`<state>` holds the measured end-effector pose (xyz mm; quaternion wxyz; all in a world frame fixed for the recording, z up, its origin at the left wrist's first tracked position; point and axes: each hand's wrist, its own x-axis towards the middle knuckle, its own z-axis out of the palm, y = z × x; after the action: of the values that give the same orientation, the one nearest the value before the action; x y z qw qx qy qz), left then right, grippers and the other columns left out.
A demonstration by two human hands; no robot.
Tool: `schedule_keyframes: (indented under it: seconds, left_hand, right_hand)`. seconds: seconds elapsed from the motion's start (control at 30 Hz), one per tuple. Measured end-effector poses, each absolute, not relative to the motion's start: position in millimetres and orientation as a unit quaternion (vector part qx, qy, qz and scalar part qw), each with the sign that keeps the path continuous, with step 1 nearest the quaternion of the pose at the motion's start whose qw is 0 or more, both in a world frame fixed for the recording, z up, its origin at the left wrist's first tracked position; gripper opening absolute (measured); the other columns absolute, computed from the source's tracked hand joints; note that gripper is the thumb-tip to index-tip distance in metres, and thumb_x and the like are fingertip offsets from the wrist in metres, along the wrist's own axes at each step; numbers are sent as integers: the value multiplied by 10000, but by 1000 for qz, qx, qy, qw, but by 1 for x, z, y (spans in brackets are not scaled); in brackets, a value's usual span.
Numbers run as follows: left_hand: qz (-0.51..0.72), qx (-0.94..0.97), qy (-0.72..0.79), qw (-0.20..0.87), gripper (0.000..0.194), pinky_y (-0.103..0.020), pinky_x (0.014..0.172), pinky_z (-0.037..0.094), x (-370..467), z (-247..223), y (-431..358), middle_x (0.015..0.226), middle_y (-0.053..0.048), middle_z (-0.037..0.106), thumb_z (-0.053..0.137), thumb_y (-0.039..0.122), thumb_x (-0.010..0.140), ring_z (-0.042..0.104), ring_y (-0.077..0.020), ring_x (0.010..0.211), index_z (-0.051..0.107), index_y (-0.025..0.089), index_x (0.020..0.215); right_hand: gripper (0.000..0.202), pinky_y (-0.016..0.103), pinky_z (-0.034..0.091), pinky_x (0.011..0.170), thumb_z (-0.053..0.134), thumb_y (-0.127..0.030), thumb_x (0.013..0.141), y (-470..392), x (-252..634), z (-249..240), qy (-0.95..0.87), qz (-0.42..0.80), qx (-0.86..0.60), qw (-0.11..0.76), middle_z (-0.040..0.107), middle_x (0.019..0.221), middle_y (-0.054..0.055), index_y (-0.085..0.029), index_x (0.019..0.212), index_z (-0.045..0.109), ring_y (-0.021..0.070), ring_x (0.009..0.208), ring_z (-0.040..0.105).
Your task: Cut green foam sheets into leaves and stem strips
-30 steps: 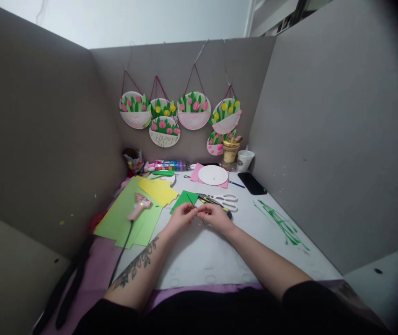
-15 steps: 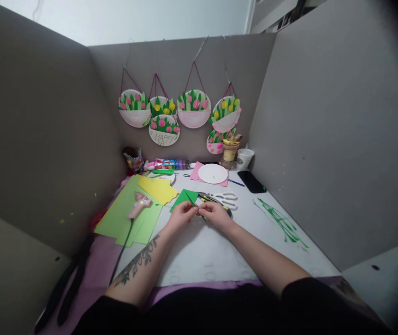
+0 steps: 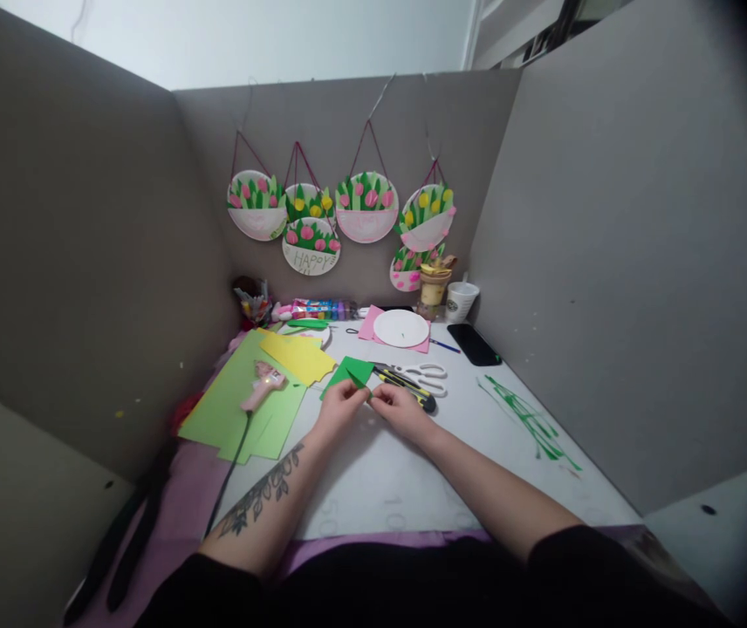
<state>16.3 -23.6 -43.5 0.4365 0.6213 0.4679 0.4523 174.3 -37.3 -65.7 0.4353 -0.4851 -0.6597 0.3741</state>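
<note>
Between the fingertips of both hands is a narrow, pointed strip of dark green paper. My left hand pinches it from the left. My right hand has its thumb and fingers pressed together at the strip's lower right end, close to the left fingertips. Just beyond the hands lies a green paper sheet, partly hidden by the left fingers. A black and yellow utility knife and white-handled scissors rest on the table past the right hand.
At left, a pink glue gun lies on light green paper beside yellow paper. A white paper plate sits on pink paper. A phone and green paper scraps lie at right. Decorated plates hang behind.
The green strip has turned and its lower end no longer shows below the fingers. Both hands stay almost in place, and the view has shifted slightly.
</note>
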Motion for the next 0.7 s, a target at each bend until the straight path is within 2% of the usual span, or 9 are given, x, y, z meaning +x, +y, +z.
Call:
schedule_keyframes:
  seconds: [0.17, 0.3, 0.5, 0.6, 0.7]
  left_hand:
    - [473, 611, 483, 411, 350, -238, 527, 285, 11, -31, -26, 483, 53, 368, 633, 390, 696, 366, -102, 531, 442, 179, 493]
    - [519, 574, 479, 415, 362, -234, 520, 275, 5, -30, -21, 508, 53, 350, 648, 401, 698, 339, -93, 531, 447, 176, 497]
    - [567, 468, 455, 501, 300, -225, 469, 220, 5, -44, -9, 483, 74, 305, 665, 401, 670, 265, -72, 476, 523, 165, 551]
    - [570, 457, 470, 495, 278, -219, 470, 231, 3, -43, -7, 480, 70, 340, 676, 401, 648, 295, -73, 479, 568, 156, 574]
    - [577, 453, 494, 467, 255, -215, 496, 279, -2, -36, -7, 526, 50, 447, 673, 393, 654, 366, -84, 513, 656, 144, 702]
  right_hand:
    - [147, 261, 387, 635, 585, -282, 754, -38, 176, -60, -681, 327, -477, 449, 528, 708, -7, -183, 647, 572, 140, 675, 498]
    - [148, 266, 396, 650, 592, -284, 750, -39, 177, -58, -690, 332, -468, 441, 534, 717, 1, -182, 643, 598, 147, 694, 515]
    - [155, 267, 397, 651, 602, -275, 734, -40, 178, -58, -686, 332, -480, 434, 543, 687, -4, -178, 613, 590, 142, 666, 511]
    - [161, 265, 396, 637, 607, -277, 724, -41, 178, -58, -670, 346, -496, 429, 551, 664, -4, -178, 598, 591, 142, 650, 511]
    - [148, 259, 392, 606, 618, -275, 707, -42, 179, -58, -654, 365, -506, 428, 563, 664, -1, -178, 597, 597, 142, 635, 513]
